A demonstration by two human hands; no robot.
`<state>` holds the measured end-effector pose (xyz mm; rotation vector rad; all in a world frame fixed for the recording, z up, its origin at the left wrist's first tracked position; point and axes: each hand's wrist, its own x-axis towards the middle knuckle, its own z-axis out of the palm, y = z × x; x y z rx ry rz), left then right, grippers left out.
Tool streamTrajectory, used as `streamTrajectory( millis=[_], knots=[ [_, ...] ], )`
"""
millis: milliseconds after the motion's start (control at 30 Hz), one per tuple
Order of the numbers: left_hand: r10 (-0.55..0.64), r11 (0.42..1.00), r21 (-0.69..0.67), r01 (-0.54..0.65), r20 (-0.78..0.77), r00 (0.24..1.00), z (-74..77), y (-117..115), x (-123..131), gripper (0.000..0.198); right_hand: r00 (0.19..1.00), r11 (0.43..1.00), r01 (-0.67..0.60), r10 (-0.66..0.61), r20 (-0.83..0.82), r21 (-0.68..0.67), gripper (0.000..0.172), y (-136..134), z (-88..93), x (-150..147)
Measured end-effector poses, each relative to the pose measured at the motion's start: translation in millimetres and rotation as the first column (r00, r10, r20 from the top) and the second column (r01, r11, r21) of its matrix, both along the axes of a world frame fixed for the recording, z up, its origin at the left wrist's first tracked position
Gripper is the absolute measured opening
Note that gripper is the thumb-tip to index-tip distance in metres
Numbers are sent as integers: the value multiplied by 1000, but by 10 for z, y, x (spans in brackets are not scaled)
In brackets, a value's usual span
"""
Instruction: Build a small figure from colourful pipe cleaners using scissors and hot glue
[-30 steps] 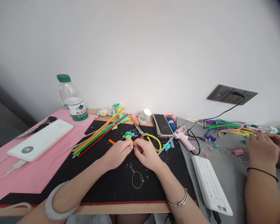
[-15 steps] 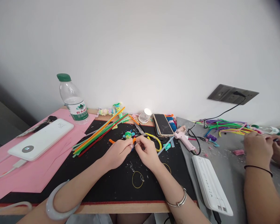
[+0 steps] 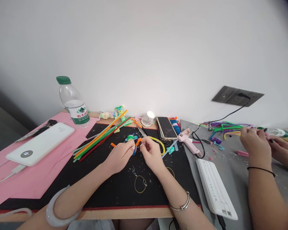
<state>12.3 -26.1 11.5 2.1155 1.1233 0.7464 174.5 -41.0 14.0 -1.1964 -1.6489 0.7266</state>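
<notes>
In the head view my left hand is closed, with its thumb and fingers pinched over a small blue and orange pipe-cleaner piece. My right hand is closed too, fingertips pinched at the orange end beside it. The fingers hide most of the piece. Just beyond the left fingers shows a green and blue fuzzy shape; whether it joins the held piece I cannot tell. Scissors and a curved yellow pipe cleaner lie behind my right hand. A bundle of pipe cleaners rests to the left.
A bottle and white power bank stand on pink paper. Rightward are a paper cup, phone, pink glue gun with cord and another power bank. Another person's hands work at far right.
My hands have drawn slightly apart, and the orange end now points up between them. The other person's hands have shifted left and up a little.
</notes>
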Motion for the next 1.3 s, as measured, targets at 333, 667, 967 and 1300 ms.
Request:
streamTrajectory(
  millis=[333,667,967,1300],
  knots=[
    [-41,999,12,43,-115,993,17,-3,11,25,997,998,-34,31,-66,-47,10,-42,44,-62],
    [-3,1000,-14,1,-147,989,29,11,-4,23,999,1000,-16,15,51,19,10,-43,17,-54],
    [7,975,-218,51,258,966,53,40,-4,35,969,992,-64,36,-246,-110,10,-8,9,-25],
    [-28,985,-160,62,205,978,75,50,-21,33,968,976,-174,145,-204,-129,14,-12,42,28]
  ],
)
